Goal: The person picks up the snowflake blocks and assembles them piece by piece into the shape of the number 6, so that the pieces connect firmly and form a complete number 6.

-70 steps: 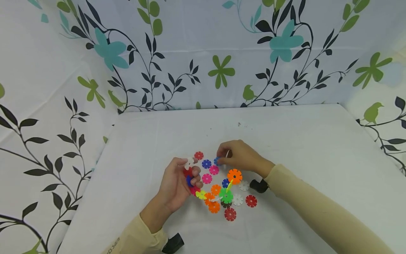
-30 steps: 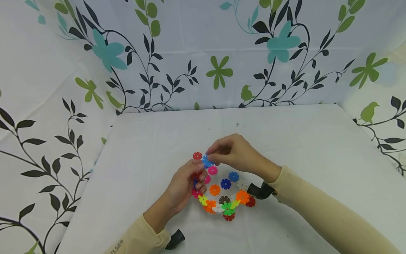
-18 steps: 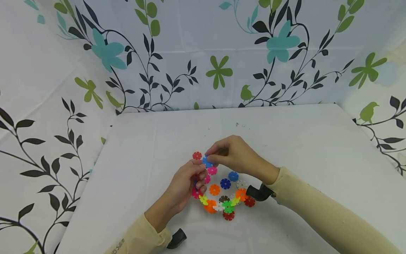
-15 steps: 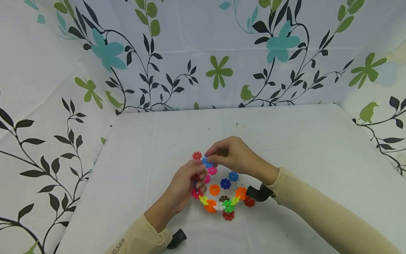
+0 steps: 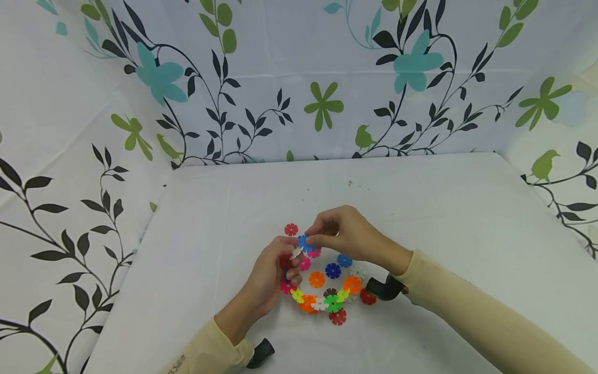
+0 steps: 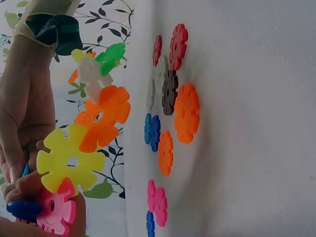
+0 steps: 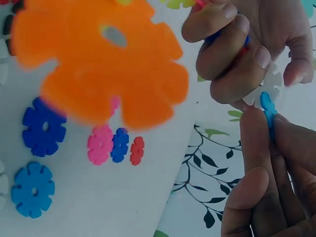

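Grasping a light-blue disc (image 5: 306,243) between thumb and fingertips, the right hand (image 5: 344,232) is beyond the brown disc (image 5: 330,292), with that piece raised above the table (image 5: 444,218). To the left of the brown disc, the left hand (image 5: 270,275) has its grip curled round one end of a chain (image 5: 309,305) of notched discs, a white disc (image 5: 297,252) showing by its fingertips. Light-blue and white meet edge to edge; whether their slots are joined I cannot tell.

From the left grip, the chain curves clear of the table and round the near side of the brown disc: dark blue, pink, yellow, orange, white, green, yellow, then orange to its right. In the head view, its green disc (image 5: 333,303) partly covers the brown one.

Other discs lie flat on the table around the brown disc. Just beyond it is a dark-blue disc (image 5: 333,270), with a mid-blue disc (image 5: 344,260) past that. An orange disc (image 5: 316,279) lies beyond and to the left; farther the same way come two overlapping pink discs (image 5: 304,264) and, farthest, a small red disc (image 5: 291,229). Another red one (image 5: 368,296) lies to the right of the brown disc, and a third (image 5: 338,316) on its near side.
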The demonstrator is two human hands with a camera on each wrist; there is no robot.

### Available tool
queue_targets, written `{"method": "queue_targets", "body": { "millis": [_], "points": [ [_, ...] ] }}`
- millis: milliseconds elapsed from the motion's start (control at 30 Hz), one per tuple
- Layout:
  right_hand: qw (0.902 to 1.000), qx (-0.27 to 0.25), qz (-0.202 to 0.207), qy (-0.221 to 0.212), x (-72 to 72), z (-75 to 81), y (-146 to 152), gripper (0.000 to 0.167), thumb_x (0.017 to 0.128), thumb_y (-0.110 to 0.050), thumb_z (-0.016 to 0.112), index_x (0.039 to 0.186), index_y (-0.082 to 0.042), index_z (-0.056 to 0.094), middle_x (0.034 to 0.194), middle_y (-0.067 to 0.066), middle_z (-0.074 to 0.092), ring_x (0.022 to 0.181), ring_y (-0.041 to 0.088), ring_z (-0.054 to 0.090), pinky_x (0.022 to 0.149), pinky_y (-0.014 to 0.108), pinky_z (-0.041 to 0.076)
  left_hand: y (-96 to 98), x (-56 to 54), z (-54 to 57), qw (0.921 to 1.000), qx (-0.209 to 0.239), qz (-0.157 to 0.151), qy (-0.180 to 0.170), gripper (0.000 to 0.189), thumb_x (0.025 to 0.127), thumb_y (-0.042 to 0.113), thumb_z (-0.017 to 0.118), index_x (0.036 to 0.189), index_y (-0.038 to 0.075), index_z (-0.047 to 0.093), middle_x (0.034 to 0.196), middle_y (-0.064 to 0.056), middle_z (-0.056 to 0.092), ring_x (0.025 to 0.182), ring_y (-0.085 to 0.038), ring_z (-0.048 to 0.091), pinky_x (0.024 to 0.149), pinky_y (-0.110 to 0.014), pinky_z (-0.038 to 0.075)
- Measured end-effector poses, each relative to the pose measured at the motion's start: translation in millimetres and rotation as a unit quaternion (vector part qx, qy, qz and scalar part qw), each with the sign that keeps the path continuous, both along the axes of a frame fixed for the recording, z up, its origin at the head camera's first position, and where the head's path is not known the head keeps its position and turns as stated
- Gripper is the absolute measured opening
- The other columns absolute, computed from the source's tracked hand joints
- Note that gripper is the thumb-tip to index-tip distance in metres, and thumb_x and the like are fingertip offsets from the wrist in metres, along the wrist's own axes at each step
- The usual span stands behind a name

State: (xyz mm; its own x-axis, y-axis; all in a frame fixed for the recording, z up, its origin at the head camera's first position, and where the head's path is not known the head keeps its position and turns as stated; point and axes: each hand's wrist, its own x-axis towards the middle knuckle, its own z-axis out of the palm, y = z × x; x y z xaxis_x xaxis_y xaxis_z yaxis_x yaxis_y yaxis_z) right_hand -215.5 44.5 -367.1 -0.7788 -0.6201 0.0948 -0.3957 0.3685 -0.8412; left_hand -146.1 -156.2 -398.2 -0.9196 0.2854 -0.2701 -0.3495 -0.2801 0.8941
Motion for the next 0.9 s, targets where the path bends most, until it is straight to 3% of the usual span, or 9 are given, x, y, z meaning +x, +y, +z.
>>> {"method": "queue_targets", "body": {
  "millis": [300, 900],
  "points": [
    [0.9998, -0.008, 0.019, 0.007, 2.6, -0.9, 8.5, 0.020, 0.091, -0.011, 0.077, 0.111, -0.008, 0.078, 0.101, -0.004, 0.076, 0.088, 0.010, 0.072, 0.080, 0.031, 0.059, -1.0, -1.8, 0.2, 0.9987, -0.050, 0.008, 0.012, 0.024, 0.097, 0.012, 0.043, 0.120, 0.006, 0.037, 0.085, -0.009, 0.045, 0.062, -0.015, 0.039, 0.063, -0.022, 0.047],
    [0.9997, 0.011, 0.001, -0.020, 9.4, 7.1, 6.4, 0.014, 0.091, -0.006, 0.076, 0.104, -0.004, 0.080, 0.085, -0.003, 0.076, 0.078, 0.009, 0.073, 0.077, 0.027, 0.059, 6.1, -3.0, -2.5, 0.9996, -0.023, -0.010, -0.008, 0.011, 0.100, 0.013, 0.042, 0.108, 0.010, 0.034, 0.083, -0.006, 0.043, 0.062, -0.015, 0.035, 0.059, -0.022, 0.042]
  ]
}}
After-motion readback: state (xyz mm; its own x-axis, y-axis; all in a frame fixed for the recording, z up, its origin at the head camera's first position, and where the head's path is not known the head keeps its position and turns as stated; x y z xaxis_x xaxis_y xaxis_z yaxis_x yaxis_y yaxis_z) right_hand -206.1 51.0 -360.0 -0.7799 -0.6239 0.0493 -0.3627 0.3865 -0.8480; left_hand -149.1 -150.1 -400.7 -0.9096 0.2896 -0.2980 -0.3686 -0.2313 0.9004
